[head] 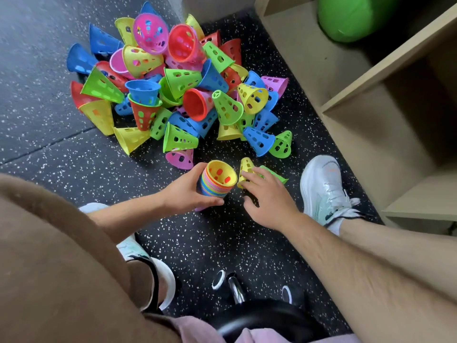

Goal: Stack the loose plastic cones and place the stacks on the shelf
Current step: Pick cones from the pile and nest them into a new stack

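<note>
The speckled black rubber floor (222,243) is lying beneath both hands. A beige wooden shelf (371,100) is standing beyond and to the outside of the right hand, and a green padded object (351,18) is sitting in its upper compartment. The pile of loose cones (173,90), blue, green, yellow, red and pink, is sprawling just beyond both hands. A white shoe (324,189) is resting beside the right hand, on its shelf side. The left hand (190,191) is gripping the stack (217,181), fingers and thumb curled round its ribbed rims, open mouth tilting upward, a yellow cone innermost. The right hand (267,196) is laying bent fingers over a loose yellow cone (246,168) just beside the stack; the thumb is staying clear, so a firm grip cannot be confirmed. A green cone (277,174) is lying partly under that hand.
</note>
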### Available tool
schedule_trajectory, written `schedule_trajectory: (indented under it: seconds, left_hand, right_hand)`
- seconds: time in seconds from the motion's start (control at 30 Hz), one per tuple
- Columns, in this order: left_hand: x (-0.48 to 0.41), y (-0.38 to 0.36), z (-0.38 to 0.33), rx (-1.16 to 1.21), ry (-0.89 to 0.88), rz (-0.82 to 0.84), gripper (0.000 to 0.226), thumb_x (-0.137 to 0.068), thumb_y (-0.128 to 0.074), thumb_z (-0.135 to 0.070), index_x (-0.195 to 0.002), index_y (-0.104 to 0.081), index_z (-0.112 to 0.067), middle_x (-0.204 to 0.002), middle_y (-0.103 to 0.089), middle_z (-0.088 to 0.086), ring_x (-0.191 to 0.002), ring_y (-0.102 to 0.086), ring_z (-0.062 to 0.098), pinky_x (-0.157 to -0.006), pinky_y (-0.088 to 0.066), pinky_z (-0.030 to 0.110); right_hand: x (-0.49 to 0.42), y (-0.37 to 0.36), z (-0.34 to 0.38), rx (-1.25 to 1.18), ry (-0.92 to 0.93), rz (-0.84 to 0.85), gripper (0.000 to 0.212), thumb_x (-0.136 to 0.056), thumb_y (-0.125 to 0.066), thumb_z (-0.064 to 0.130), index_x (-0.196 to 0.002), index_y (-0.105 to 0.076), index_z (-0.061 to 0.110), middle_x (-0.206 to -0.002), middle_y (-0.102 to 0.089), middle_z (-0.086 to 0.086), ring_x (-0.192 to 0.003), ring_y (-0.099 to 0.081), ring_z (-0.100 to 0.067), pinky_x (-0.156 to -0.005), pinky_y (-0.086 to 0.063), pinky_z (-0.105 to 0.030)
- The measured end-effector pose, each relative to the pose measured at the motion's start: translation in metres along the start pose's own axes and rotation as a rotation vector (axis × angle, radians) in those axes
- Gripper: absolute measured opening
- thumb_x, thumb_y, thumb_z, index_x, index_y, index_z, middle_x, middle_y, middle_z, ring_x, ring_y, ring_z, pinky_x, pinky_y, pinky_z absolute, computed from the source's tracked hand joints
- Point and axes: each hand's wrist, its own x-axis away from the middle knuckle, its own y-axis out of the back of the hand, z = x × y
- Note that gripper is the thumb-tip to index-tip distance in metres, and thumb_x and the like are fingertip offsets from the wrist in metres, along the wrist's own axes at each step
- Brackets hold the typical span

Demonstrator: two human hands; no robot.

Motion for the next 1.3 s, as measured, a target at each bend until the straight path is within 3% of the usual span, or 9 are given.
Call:
schedule_trajectory:
  seconds: [0.17, 0.3, 0.37, 0.57, 0.7, 0.8, 0.9, 1.13, 1.3]
  left_hand:
    - [0.0, 0.0, -0.003, 0.018, 0.018, -0.018, 0.076, -0.075, -0.093, -0.023, -0.134, -0.045, -0.022, -0.112, -0.071, 0.016, -0.101, -0.068, 0.043, -0.087, -0.057, 0.058]
    - [-0.001, 0.001, -0.001, 0.019, 0.018, -0.022, 0.075, -0.075, -0.092, -0.023, -0.134, -0.046, -0.023, -0.109, -0.07, 0.025, -0.099, -0.067, 0.045, -0.086, -0.057, 0.056]
    - [-0.001, 0.001, 0.0, 0.013, 0.008, -0.033, 0.078, -0.074, -0.093, -0.026, -0.136, -0.046, -0.023, -0.111, -0.071, 0.015, -0.099, -0.071, 0.032, -0.085, -0.06, 0.05]
    - [-0.001, 0.003, 0.002, 0.004, 0.008, -0.045, 0.084, -0.071, -0.095, -0.034, -0.138, -0.046, -0.023, -0.116, -0.07, -0.002, -0.106, -0.07, 0.012, -0.094, -0.058, 0.038]
    - [-0.001, 0.001, 0.001, 0.036, -0.017, -0.062, 0.079, -0.073, -0.094, -0.029, -0.136, -0.046, -0.023, -0.115, -0.071, 0.012, -0.107, -0.069, 0.025, -0.098, -0.055, 0.046]
    - [0.0, 0.002, 0.002, 0.052, -0.013, -0.061, 0.078, -0.073, -0.093, -0.032, -0.134, -0.045, -0.027, -0.112, -0.07, 0.025, -0.106, -0.068, 0.036, -0.097, -0.054, 0.05]
    - [0.001, 0.001, 0.001, 0.038, -0.009, -0.05, 0.079, -0.074, -0.094, -0.027, -0.136, -0.045, -0.026, -0.115, -0.071, 0.011, -0.105, -0.07, 0.024, -0.096, -0.056, 0.047]
    - [0.0, 0.0, 0.0, 0.048, -0.015, -0.032, 0.076, -0.074, -0.094, -0.021, -0.133, -0.047, -0.023, -0.104, -0.071, 0.008, -0.081, -0.069, 0.016, -0.074, -0.061, 0.042]
    - [0.003, -0.001, -0.002, 0.007, -0.002, -0.012, 0.084, -0.072, -0.094, -0.026, -0.139, -0.045, -0.023, -0.11, -0.071, -0.001, -0.089, -0.072, 0.013, -0.073, -0.058, 0.037]
  right_hand:
    - [-0.01, 0.003, 0.003, -0.065, -0.056, -0.096, 0.048, -0.097, -0.052, 0.026, -0.144, -0.05, 0.016, -0.15, -0.046, 0.007, -0.144, -0.029, -0.017, -0.122, -0.019, -0.037]
    - [-0.015, 0.007, 0.003, -0.163, -0.088, -0.155, 0.026, -0.092, -0.056, 0.02, -0.116, -0.063, 0.021, -0.143, -0.048, 0.003, -0.141, -0.033, -0.018, -0.119, -0.027, -0.041]
    - [-0.013, 0.004, 0.002, -0.115, -0.08, -0.133, 0.018, -0.09, -0.059, 0.026, -0.107, -0.067, 0.024, -0.148, -0.046, 0.002, -0.144, -0.03, -0.02, -0.119, -0.024, -0.043]
    - [-0.018, 0.005, 0.008, -0.007, -0.13, -0.051, 0.052, -0.096, -0.055, 0.033, -0.144, -0.047, 0.016, -0.158, -0.034, 0.002, -0.145, -0.028, -0.02, -0.121, -0.025, -0.042]
    - [-0.024, 0.022, 0.009, -0.241, -0.221, -0.289, 0.068, -0.085, -0.068, 0.055, -0.135, -0.053, 0.01, -0.134, -0.05, -0.001, -0.126, -0.045, -0.015, -0.109, -0.037, -0.031]
    - [-0.033, 0.037, 0.013, -0.487, -0.318, -0.608, 0.052, -0.079, -0.073, 0.056, -0.108, -0.062, 0.014, -0.107, -0.055, 0.005, -0.1, -0.052, -0.004, -0.09, -0.043, -0.018]
    - [-0.04, 0.05, 0.024, -0.637, -0.363, -0.751, 0.049, -0.081, -0.065, 0.06, -0.108, -0.053, 0.02, -0.097, -0.06, 0.01, -0.084, -0.055, 0.003, -0.075, -0.041, -0.008]
    - [-0.036, 0.031, 0.033, -0.459, -0.09, -0.068, 0.077, -0.076, -0.061, 0.074, -0.141, -0.053, 0.034, -0.136, -0.055, 0.012, -0.129, -0.042, 0.001, -0.112, -0.039, -0.031]
    - [-0.017, 0.022, 0.013, -0.363, -0.214, -0.215, 0.059, -0.091, -0.052, 0.064, -0.139, -0.053, 0.029, -0.14, -0.051, 0.013, -0.133, -0.037, -0.004, -0.113, -0.036, -0.033]
